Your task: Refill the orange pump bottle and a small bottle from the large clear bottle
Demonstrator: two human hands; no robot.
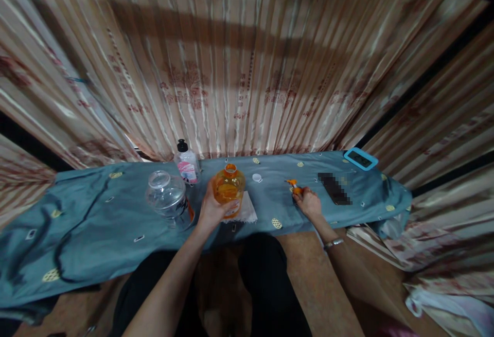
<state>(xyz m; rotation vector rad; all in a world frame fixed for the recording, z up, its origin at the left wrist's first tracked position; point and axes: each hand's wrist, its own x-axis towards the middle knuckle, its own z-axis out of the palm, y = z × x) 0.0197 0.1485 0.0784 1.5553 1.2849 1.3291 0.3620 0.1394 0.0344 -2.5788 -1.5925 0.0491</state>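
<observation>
My left hand (213, 204) is wrapped round an amber see-through bottle (230, 182), which stands upright with its neck uncapped. Under the bottle lies a white napkin (248, 208). Over to the right, my right hand (309, 203) pinches an orange and white pump top (295, 188) low over the cloth, its nozzle pointing left. Between the two hands a small white round lid (257, 177) rests on the cloth. Left of the amber bottle stand a large clear plastic bottle (168, 198) and a clear pump bottle (187, 164) with a black top and pink label.
A blue-green patterned cloth (116, 213) covers the long narrow surface. Right of my right hand lies a dark, pixelated flat object (335, 189). A blue-framed digital clock (360, 159) is at the far right end. Beige curtains (239, 69) hang behind and at the sides.
</observation>
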